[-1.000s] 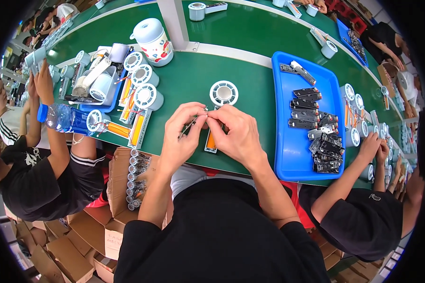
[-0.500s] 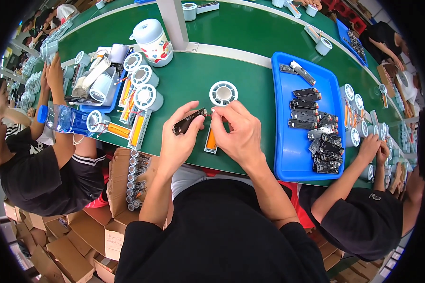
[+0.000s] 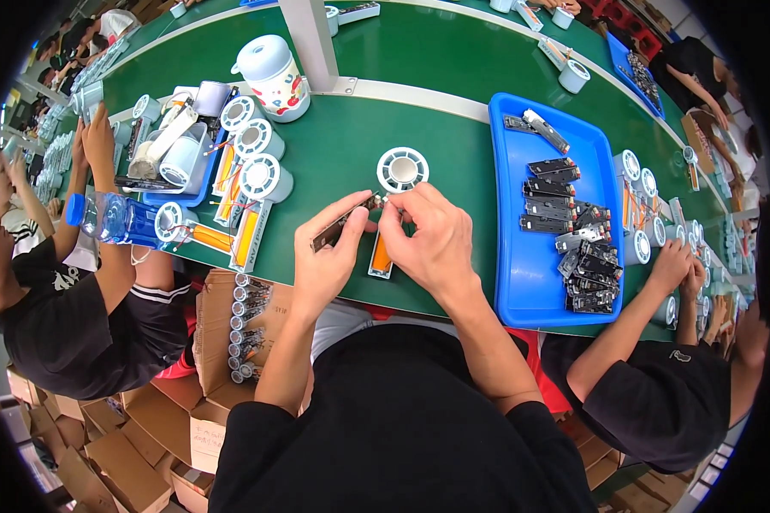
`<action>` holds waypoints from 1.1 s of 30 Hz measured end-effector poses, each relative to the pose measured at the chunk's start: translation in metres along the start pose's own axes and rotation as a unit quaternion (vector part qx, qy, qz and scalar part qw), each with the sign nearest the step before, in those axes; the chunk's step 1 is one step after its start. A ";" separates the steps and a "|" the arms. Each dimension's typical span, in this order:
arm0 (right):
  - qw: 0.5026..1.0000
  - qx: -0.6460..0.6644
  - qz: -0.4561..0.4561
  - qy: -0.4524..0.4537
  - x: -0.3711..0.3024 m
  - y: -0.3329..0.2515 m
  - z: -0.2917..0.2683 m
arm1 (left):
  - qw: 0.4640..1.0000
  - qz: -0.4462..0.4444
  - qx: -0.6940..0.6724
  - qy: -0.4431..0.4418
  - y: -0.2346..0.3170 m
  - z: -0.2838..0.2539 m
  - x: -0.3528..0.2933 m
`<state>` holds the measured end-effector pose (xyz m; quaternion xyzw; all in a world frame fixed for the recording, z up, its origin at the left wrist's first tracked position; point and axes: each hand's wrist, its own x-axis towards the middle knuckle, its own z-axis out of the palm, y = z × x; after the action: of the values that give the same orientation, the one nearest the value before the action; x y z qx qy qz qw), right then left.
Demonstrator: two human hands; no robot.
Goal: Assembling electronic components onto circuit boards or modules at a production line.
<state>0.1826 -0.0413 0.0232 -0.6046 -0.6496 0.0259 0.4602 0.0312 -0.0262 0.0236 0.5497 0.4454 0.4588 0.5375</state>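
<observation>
My left hand holds a small dark oblong circuit part by its long sides, over the green table. My right hand pinches the part's right end with thumb and fingertips. Under my right hand lies an orange flat piece on the table. A white round fan-like ring sits just beyond my fingers.
A blue tray with several dark oblong parts stands at the right. At the left are white rings, orange pieces, a blue bin and a water bottle. A white jug stands behind. People work on both sides. Cardboard boxes sit below.
My hands drew slightly apart and the dark part came into view in my left hand; it now tilts with its right end at my right fingertips.
</observation>
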 end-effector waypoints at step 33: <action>1.000 0.024 -0.004 -0.007 -0.004 0.001 0.001 | 0.937 0.306 0.164 0.029 -0.029 0.008 0.005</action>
<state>0.1821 -0.0437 0.0194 -0.5903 -0.6545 0.0440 0.4703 0.0401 -0.0222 -0.0053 0.7266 0.3402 0.5370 0.2606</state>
